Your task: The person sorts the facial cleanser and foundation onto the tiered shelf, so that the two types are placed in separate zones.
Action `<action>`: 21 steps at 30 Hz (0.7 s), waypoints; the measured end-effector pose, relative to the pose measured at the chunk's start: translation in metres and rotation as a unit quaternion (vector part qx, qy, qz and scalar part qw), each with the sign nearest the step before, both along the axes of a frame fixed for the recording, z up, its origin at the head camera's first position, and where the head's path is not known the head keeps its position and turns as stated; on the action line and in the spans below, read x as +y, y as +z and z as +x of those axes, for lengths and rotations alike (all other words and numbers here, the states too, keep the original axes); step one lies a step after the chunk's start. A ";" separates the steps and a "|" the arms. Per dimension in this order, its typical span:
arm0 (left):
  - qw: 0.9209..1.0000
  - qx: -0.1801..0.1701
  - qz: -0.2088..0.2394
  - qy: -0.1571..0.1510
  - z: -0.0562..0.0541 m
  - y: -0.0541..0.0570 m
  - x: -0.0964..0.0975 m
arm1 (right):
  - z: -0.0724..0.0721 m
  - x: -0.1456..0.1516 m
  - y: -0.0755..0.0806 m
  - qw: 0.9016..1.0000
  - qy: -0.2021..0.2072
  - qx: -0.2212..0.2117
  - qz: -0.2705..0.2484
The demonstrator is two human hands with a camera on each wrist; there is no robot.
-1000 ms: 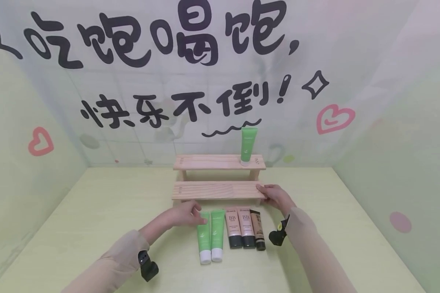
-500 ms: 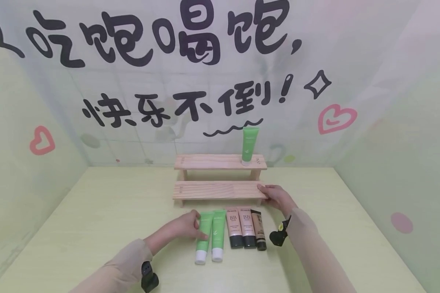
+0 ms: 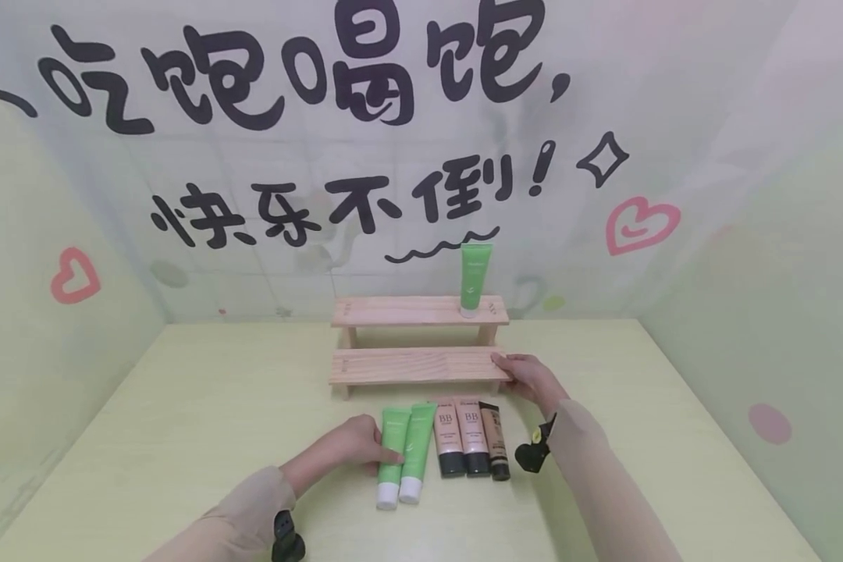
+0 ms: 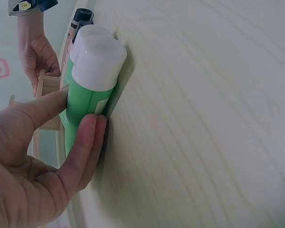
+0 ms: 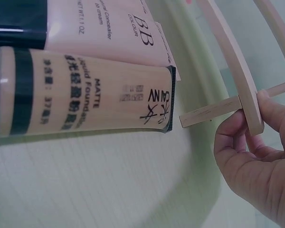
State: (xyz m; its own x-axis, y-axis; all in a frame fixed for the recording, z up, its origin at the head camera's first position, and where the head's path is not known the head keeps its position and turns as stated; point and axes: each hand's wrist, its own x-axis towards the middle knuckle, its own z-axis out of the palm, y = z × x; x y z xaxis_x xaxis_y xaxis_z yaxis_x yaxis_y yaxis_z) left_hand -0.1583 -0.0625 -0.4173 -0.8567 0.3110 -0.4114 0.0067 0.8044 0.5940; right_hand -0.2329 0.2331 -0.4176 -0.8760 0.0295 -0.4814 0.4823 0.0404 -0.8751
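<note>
My left hand (image 3: 354,442) pinches the left one of two green squeeze tubes (image 3: 393,428), thumb on top and fingers at its side. Its white cap (image 4: 97,64) faces the left wrist camera. Against it leans the second green tube (image 3: 417,446), slightly slanted. My right hand (image 3: 531,378) grips the right end of the lower board of a two-tier wooden rack (image 3: 400,364), with the thumb on top and the fingers curled beneath. Upright on the rack's upper board stands another green tube (image 3: 474,277), cap down.
Two pink BB cream tubes (image 3: 447,428) with black caps lie right of the green ones. Beside them lies a narrow liquid foundation tube (image 5: 95,90). The pale wooden table (image 3: 204,390) meets a printed wall (image 3: 267,281) behind the rack.
My left hand has come down and taken hold of the left green tube. The second green tube now slants, its cap shifted left. The right hand stays on the rack.
</note>
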 end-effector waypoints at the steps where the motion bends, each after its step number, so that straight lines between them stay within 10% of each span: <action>1: 1.000 -0.002 -0.005 -0.003 0.001 0.001 0.000 | 0.000 0.000 0.000 1.000 0.003 -0.001 -0.002; 21: 0.996 -0.030 0.085 0.027 -0.004 -0.004 -0.014 | 0.000 0.001 0.000 1.000 0.009 0.003 -0.007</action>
State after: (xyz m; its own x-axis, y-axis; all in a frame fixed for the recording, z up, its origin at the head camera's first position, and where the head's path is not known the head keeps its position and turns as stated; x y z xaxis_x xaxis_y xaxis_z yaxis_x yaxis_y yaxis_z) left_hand -0.1621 -0.0768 -0.4209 -0.8496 0.3342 -0.4081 -0.0739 0.6906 0.7194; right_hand -0.2334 0.2338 -0.4177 -0.8788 0.0080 -0.4771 0.4771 0.0373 -0.8781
